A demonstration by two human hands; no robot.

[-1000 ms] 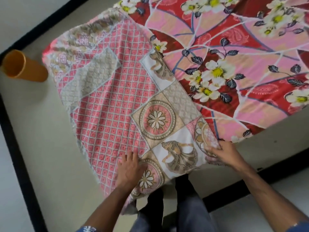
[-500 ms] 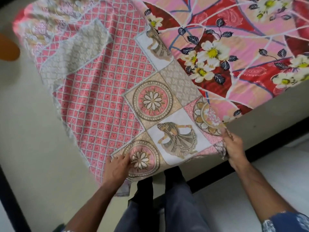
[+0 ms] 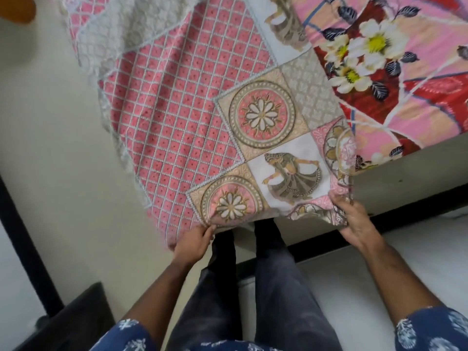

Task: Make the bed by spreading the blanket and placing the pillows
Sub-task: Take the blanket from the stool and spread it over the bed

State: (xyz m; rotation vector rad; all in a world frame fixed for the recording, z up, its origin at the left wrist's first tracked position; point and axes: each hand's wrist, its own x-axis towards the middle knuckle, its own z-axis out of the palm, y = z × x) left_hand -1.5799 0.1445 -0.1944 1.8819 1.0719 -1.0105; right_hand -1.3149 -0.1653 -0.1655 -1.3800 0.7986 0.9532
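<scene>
1. Head view — the blanket (image 3: 182, 117), one folded piece with a pink lattice field, two flower medallions and dancer panels, lies over the near-left corner of the bed. Its long axis runs from the person's hands up and away toward the top left of the frame, and its near short edge faces the person's legs.

2. The left hand (image 3: 193, 243) pinches the blanket's near edge just below the lower medallion, fingers curled together on the cloth. The right hand (image 3: 354, 219) grips the near right corner, where the fabric is bunched; its fingers are clamped round that bunch.

3. The blanket's right side overlaps the floral bedsheet (image 3: 405, 79), red and pink with white flowers, which covers the mattress to the upper right. The left fringe of the blanket hangs past the bed onto, or just above, the floor — the blur there makes it hard to tell which.

4. The floor (image 3: 50, 148) is pale cream tile crossed by black bands, one on the left and one running under the person's legs to the right. A dark object (image 3: 76, 323) sits at the lower left corner, and part of an orange object (image 3: 15, 8) shows at the top left, blurred.

5. Count: one blanket, one bedsheet, two hands, two legs in dark trousers (image 3: 278, 300), two blue patterned sleeves.
</scene>
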